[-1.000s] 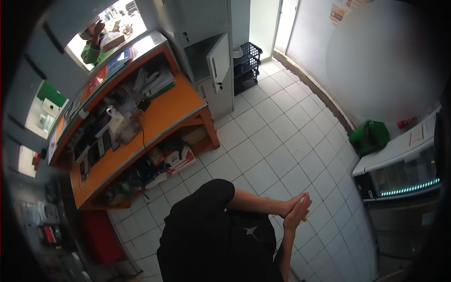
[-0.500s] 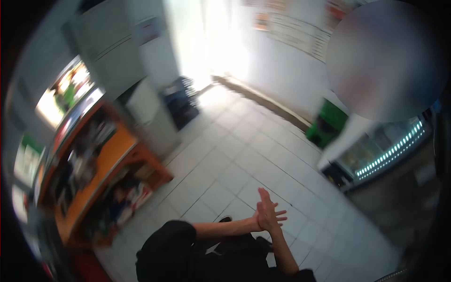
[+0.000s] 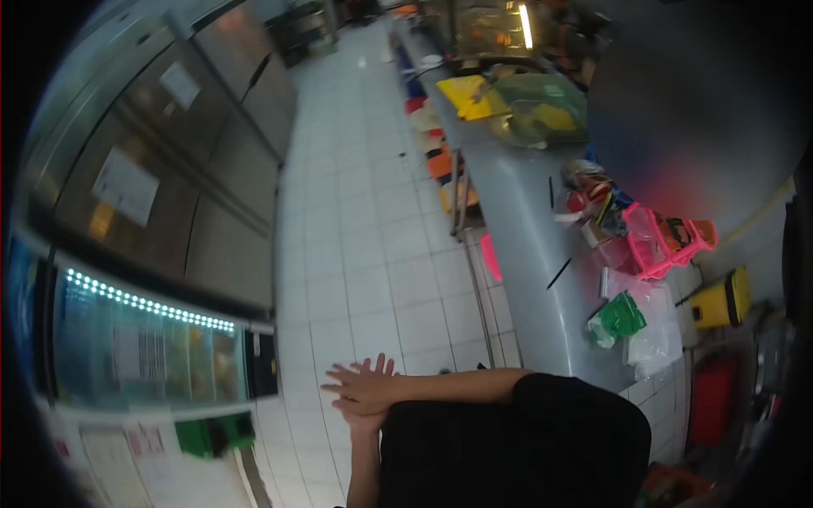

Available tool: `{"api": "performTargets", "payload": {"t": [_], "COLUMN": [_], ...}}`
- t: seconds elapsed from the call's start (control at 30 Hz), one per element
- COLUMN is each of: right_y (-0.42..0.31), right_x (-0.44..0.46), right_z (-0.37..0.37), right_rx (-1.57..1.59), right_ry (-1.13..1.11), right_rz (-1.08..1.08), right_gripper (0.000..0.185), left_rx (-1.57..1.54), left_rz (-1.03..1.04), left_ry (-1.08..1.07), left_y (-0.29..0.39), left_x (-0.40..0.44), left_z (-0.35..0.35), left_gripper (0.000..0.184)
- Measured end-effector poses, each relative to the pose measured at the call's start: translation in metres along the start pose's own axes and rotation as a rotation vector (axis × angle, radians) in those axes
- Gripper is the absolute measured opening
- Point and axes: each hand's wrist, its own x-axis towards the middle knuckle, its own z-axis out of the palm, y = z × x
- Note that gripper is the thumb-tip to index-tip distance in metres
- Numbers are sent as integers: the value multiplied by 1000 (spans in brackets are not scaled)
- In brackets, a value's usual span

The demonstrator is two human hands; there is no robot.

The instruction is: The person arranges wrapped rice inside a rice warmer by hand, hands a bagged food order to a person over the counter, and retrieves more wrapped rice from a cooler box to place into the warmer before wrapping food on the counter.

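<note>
My right hand (image 3: 369,390) lies across my left hand (image 3: 364,417), low in the head view and left of the middle. The palms or wrists touch, and fingers of both hands are stretched out and spread. Part of the left hand is hidden beneath the right one; its fingertips show above. I see nothing held between them. Both hands are over the white tiled floor (image 3: 364,279), in front of my black shirt (image 3: 517,440).
On the right runs a steel counter (image 3: 525,245) with a pink basket (image 3: 648,245), a green packet (image 3: 618,320) and a large greenish bag (image 3: 542,110). Steel cabinets (image 3: 152,169) and a lit display fridge (image 3: 144,339) line the left. A yellow bin (image 3: 720,298) stands far right.
My view has swung from the bright doorway and orange shelf to the aisle between counter and cabinets. My hands stay together but appear farther left, the right now across the left.
</note>
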Motion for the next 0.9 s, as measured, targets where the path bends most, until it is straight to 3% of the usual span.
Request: {"api": "performTargets", "payload": {"t": [0.1, 0.17, 0.27, 0.3, 0.33, 0.37, 0.4, 0.53, 0.6, 0.63, 0.67, 0.77, 0.8, 0.9], "right_y": [51, 63, 72, 98, 136, 167, 189, 210, 293, 313, 333, 405, 428, 479], "right_x": [20, 34, 83, 118, 157, 194, 215, 265, 312, 333, 355, 405, 418, 440], "right_z": [-106, -202, -325, -333, -329, -320, -340, -484, -478, -495, -512, -546, -580, -732], "right_rx": [-325, -158, -240, -284, -328, -344, -223, -188, -71, -61, -51, 32, 85, -233], "right_ry": [173, 387, 774, 711, 644, 573, 653, 1191, 791, 796, 800, 785, 868, 1051], "right_rz": [69, 14, -67, 34, 138, 249, 381, 152, 364, 391, 418, 484, 388, 257], "right_gripper": [72, 75, 79, 81, 83, 85, 84, 74, 70, 67, 65, 62, 63, 72], "left_rx": [-134, 183, 267, 260, -254, -133, -17, 391, 366, 353, 570, 507, 547, 582], "left_rz": [-178, -96, -239, -308, -378, -404, -435, -519, -755, -869, -812, -929, -847, -560], "left_ry": [120, -21, 20, 78, -245, -183, -135, 32, -154, -252, -175, 44, -37, 117], "left_y": [27, 37, 48, 36, 2, 16, 27, 39, 22, 20, 22, 43, 53, 96], "left_x": [102, 189, 340, 383, 417, 444, 477, 615, 668, 696, 726, 832, 875, 1012], "left_z": [74, 115, 140, 151, 174, 189, 205, 272, 287, 294, 305, 336, 341, 383], "left_gripper": [74, 78, 87, 91, 98, 98, 97, 97, 95, 95, 95, 92, 105, 98]}}
